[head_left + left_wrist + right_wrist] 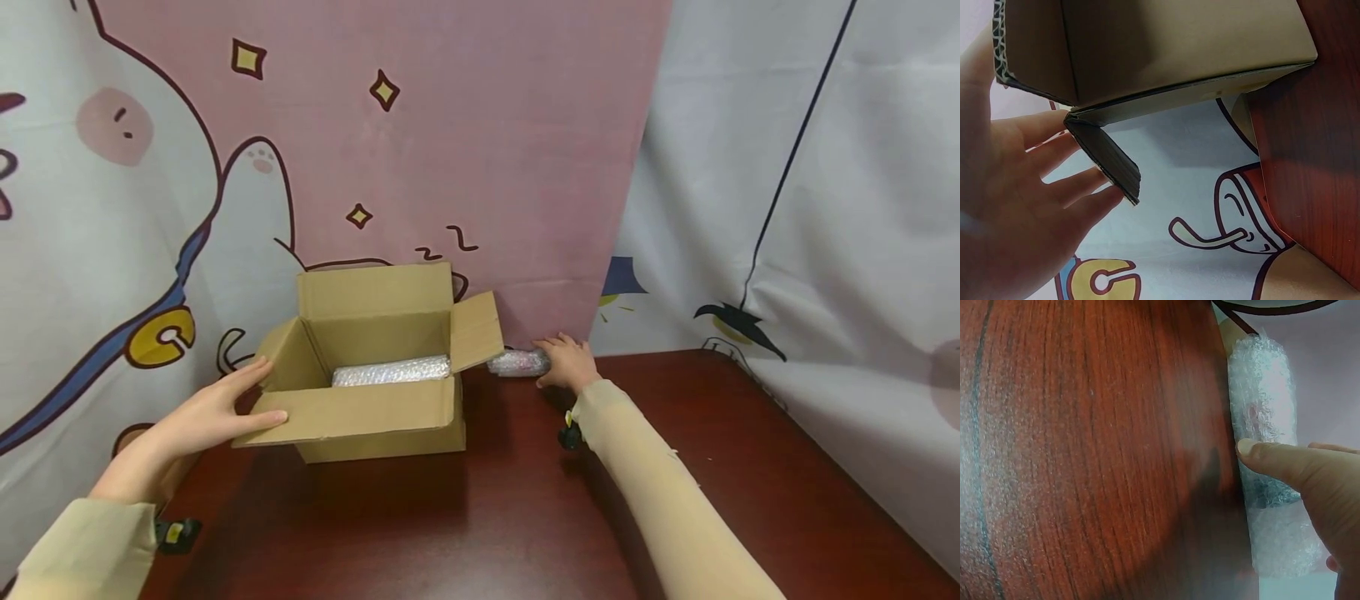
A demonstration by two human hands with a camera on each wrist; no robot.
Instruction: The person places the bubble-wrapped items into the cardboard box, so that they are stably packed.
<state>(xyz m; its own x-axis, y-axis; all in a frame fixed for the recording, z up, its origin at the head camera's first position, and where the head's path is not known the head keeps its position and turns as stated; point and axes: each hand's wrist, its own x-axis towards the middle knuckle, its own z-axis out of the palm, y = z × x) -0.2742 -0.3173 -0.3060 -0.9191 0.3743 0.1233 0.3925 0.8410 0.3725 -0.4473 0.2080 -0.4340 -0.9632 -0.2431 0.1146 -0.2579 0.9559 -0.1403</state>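
Observation:
An opened cardboard box (382, 446) stands on the table with its flaps spread, and a bubble-wrapped bundle (392, 372) lies inside it. My left hand (206, 412) touches the box's left side, its thumb on the front flap. In the left wrist view, the fingers (1085, 209) lie extended against the outside of a side flap (1107, 159). To the right of the box, my right hand (572, 363) grips a bubble-wrapped cylinder (516, 362). The right wrist view shows the thumb across the wrapped cylinder (1266, 394); the other fingers are mostly hidden behind it.
The dark red wooden table (525, 517) ends at a printed cloth (480, 150) hanging behind it. A white cloth (847, 208) hangs along the right side. The box's right flap (477, 329) sticks out toward the wrapped cylinder.

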